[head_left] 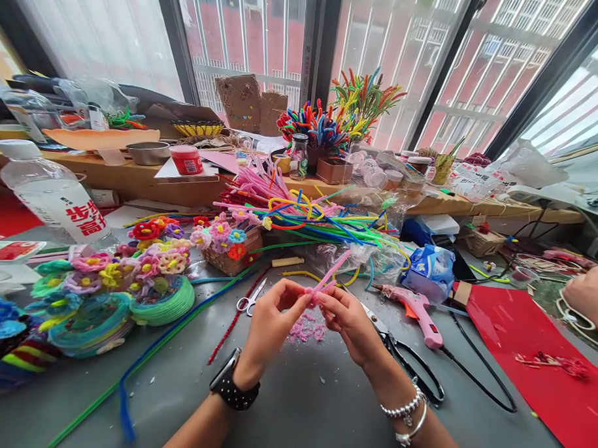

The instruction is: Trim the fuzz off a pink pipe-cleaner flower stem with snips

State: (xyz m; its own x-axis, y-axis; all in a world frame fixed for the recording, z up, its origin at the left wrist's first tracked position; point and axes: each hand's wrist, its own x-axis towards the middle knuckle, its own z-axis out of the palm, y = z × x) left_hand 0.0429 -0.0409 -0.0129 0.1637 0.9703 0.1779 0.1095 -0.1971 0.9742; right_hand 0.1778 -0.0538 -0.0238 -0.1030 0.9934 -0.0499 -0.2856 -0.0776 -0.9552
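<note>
A pink pipe cleaner (337,267) is pinched between my two hands above the middle of the grey table. Its straight end sticks up to the right, and the lower part looks bent or twisted at my fingertips. My left hand (279,315) closes thumb and forefinger on it from the left. From the right, the fingers of my right hand (347,320) grip it too. Beneath them lie pink pipe-cleaner pieces (306,329) and small scraps. White-handled scissors (251,302) rest left of my left hand; large black-handled scissors (416,368) lie partly behind my right wrist.
A pink glue gun (421,313) with a black cord lies right, near a red sheet (515,349). Pipe-cleaner flowers in baskets (163,301) stand left, beside a water bottle (59,196). Loose pipe cleaners (304,214) pile up behind. Another person's hand (591,296) shows far right.
</note>
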